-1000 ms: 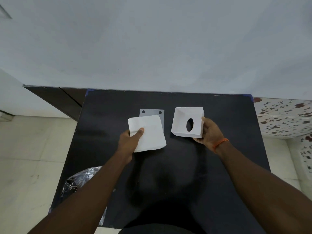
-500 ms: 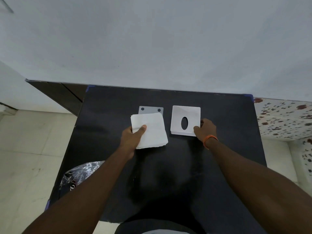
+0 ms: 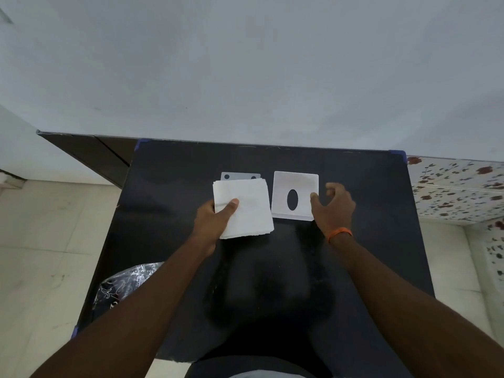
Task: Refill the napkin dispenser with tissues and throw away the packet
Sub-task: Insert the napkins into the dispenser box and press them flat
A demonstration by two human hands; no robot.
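Head view, looking down on a black table (image 3: 169, 214) set against a pale wall. The left hand (image 3: 215, 218) grips a stack of white tissues (image 3: 245, 208), thumb pressed on top and the other digits hidden beneath it. Just beyond that hand, a grey plate (image 3: 240, 176) with two dark round holes shows from under the far edge of the stack.

Immediately to the right of the tissues, between the two hands, the white napkin dispenser (image 3: 296, 186) lies flat on the table with its oval slot facing up. The right hand (image 3: 334, 204) is spread apart and holds nothing; its thumb tip is at the dispenser's right edge, though whether it actually touches cannot be told, and the curled digits hover beside it. An orange band (image 3: 339, 232) circles that wrist.

Below the left forearm, at the table's near left edge, sits a crumpled dark bag (image 3: 120, 285) with a pale swirling print; some marks on it may be lettering, but they are too small to read. No other writing or brand is legible anywhere.
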